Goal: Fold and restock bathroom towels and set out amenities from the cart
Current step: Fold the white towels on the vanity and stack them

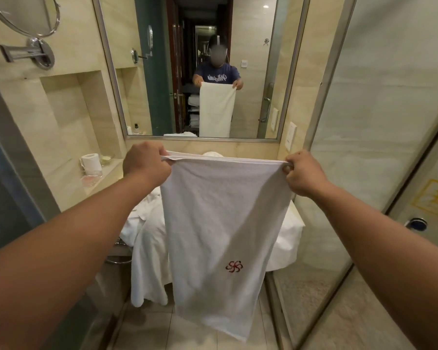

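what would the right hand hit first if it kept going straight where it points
The right hand would likely reach the mirror first, passing above the heaped linen; depth is unclear.

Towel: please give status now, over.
Left hand and right hand pinch top corners. Towel hangs straight, logo toward camera. Linen pile behind it.

We hold a white towel (220, 223) up by its top edge, our left hand (147, 168) gripping the left corner and our right hand (302, 174) pinching the right corner. It hangs straight down, a red emblem (234, 266) near its lower part. Behind it, more white towels (147, 238) lie heaped on the desk. A toilet roll (91, 161) stands on the ledge at far left, and the mirror (187, 66) reflects us.
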